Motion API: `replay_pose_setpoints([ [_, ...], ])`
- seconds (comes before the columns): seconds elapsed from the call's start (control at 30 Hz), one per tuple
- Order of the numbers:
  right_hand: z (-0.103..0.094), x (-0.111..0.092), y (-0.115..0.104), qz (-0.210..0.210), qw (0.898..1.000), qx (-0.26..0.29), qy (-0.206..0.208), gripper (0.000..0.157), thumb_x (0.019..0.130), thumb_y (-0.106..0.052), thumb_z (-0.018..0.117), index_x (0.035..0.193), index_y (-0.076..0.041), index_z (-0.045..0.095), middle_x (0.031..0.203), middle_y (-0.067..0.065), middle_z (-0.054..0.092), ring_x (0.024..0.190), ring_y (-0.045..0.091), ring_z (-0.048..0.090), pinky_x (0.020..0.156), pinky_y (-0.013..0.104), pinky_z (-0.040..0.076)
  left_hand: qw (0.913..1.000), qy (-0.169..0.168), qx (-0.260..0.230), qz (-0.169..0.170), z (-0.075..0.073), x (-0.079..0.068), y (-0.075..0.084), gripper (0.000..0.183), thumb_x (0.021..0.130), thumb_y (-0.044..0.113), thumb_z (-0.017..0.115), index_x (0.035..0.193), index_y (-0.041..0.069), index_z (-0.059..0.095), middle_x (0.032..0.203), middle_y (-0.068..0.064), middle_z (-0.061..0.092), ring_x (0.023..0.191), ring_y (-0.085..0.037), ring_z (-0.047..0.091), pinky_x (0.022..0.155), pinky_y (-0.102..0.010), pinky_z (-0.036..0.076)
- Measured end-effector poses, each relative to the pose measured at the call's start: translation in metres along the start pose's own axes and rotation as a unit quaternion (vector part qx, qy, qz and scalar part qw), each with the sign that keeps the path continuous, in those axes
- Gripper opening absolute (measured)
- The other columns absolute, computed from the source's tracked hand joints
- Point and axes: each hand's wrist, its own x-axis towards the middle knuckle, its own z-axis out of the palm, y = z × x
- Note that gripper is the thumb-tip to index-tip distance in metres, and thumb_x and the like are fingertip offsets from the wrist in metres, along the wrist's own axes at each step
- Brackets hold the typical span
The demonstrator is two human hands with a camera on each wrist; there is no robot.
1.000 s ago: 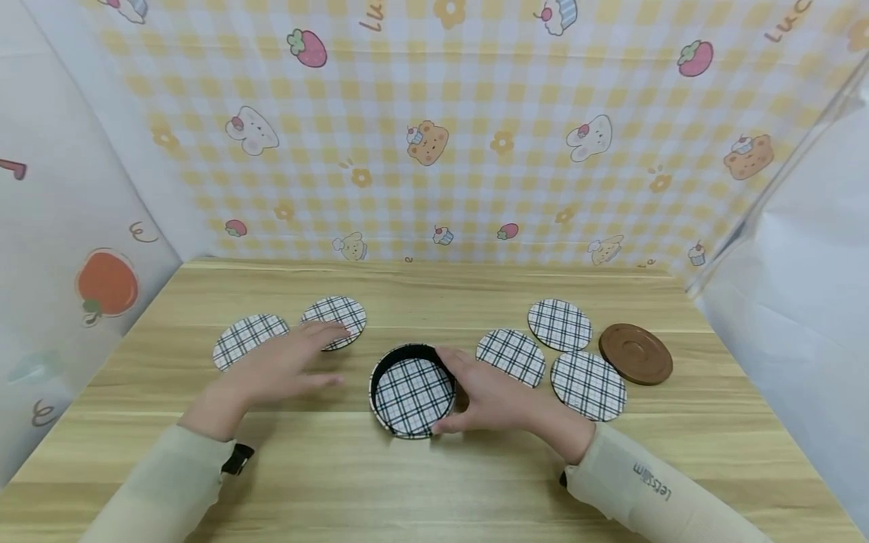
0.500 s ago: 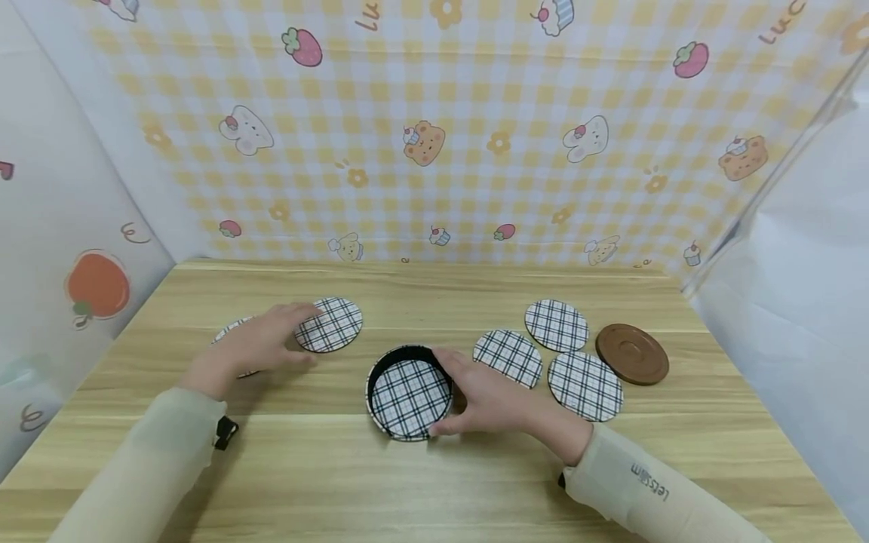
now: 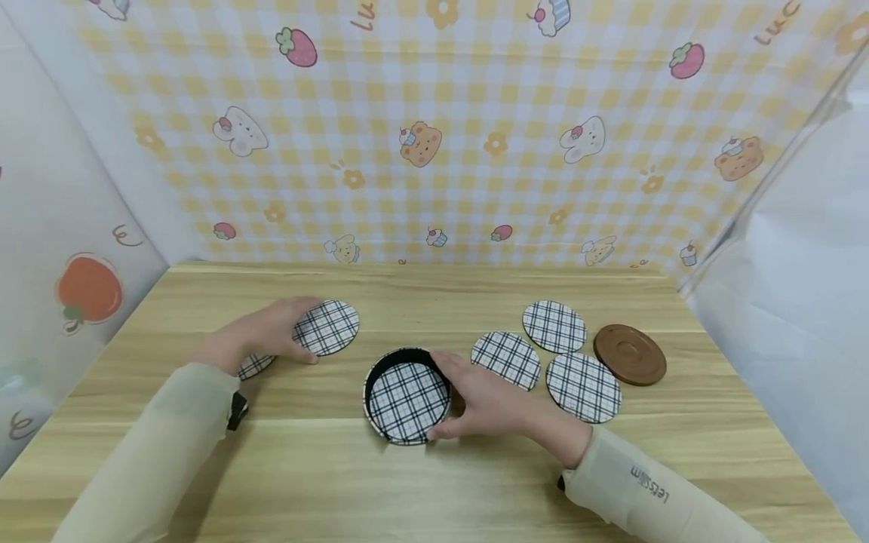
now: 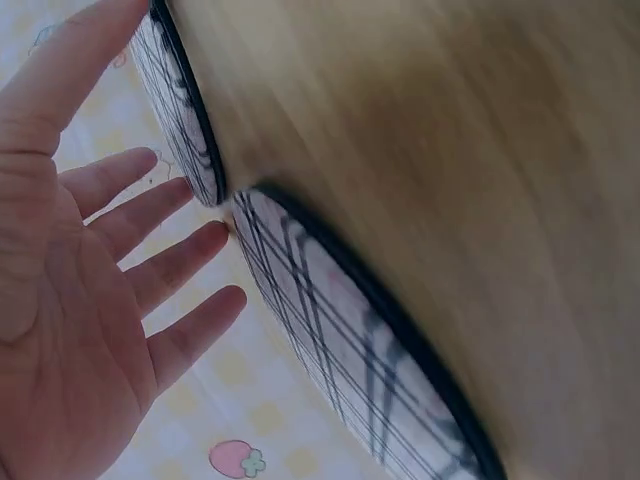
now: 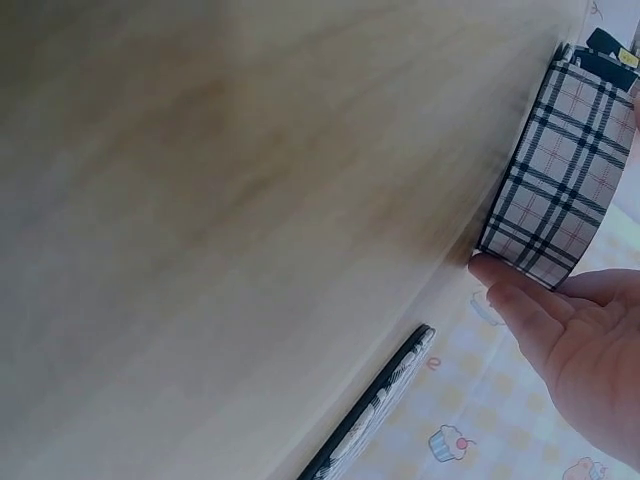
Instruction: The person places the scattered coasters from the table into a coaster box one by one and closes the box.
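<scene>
Gingham backdrop: yellow and white checks; printed strawberries, cupcakes, bears, flowers
Left panel: white; a red-orange fruit print, perhaps a tomato
Right sheet: white; creased and wrinkled
Wood-grain tabletop: pale yellow-brown; streaks run from side to side
Light: even and soft; a dim sheen on the wood

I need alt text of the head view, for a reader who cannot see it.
A person's right hand holds a round plaid box on a table; the left hand is at a plaid coaster, near a partly hidden one. To the right lie three coasters and a brown disc.
</scene>
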Motion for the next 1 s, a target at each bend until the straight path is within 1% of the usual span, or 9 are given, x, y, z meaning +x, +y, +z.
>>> replay_pose_setpoints([
  [0.2,0.001,-0.001,0.000,0.000,1.000,-0.003,0.003,0.113,0.079,-0.055,0.077,0.158,-0.003,0.016,0.163,0.016,0.026,0.148,0.030,0.032,0.121,0.043,0.031,0.9999,-0.001,0.012,-0.004,0.002,0.005,0.001,0.103,0.072,0.038,0.086,0.150,-0.005,0.034,0.152,-0.029,0.039,0.139,-0.051,0.036,0.115,-0.063,0.029],
  [0.4,0.001,0.000,0.000,0.001,1.000,-0.006,0.002,0.113,0.079,-0.055,0.077,0.158,-0.003,0.015,0.163,0.016,0.025,0.148,0.030,0.032,0.121,0.043,0.030,0.9997,-0.002,0.020,-0.012,0.002,0.005,0.003,0.099,0.075,0.038,0.084,0.150,-0.004,0.036,0.152,-0.028,0.040,0.139,-0.049,0.036,0.115,-0.063,0.031],
  [0.6,0.001,-0.001,0.001,0.001,1.000,-0.008,0.000,0.114,0.079,-0.056,0.076,0.158,-0.002,0.015,0.163,0.016,0.025,0.148,0.031,0.032,0.121,0.043,0.031,0.9992,0.003,0.039,0.000,0.003,0.003,0.006,0.094,0.075,0.038,0.082,0.148,-0.005,0.039,0.151,-0.029,0.040,0.137,-0.052,0.036,0.112,-0.066,0.032],
  [0.77,0.001,-0.001,-0.001,0.004,1.000,-0.008,-0.003,0.114,0.079,-0.056,0.076,0.159,-0.003,0.015,0.164,0.015,0.024,0.148,0.031,0.031,0.121,0.043,0.030,0.9988,0.010,0.048,0.005,0.003,-0.001,0.008,0.090,0.075,0.034,0.081,0.146,-0.005,0.042,0.150,-0.030,0.041,0.135,-0.052,0.038,0.110,-0.066,0.035],
  [1.0,0.001,-0.001,-0.002,0.004,1.000,-0.007,-0.002,0.113,0.080,-0.055,0.076,0.158,-0.003,0.015,0.164,0.016,0.024,0.149,0.031,0.031,0.121,0.044,0.030,0.9974,0.021,0.065,0.024,0.005,-0.007,0.017,0.091,0.072,0.035,0.082,0.145,-0.004,0.044,0.148,-0.029,0.044,0.134,-0.052,0.040,0.107,-0.066,0.039],
])
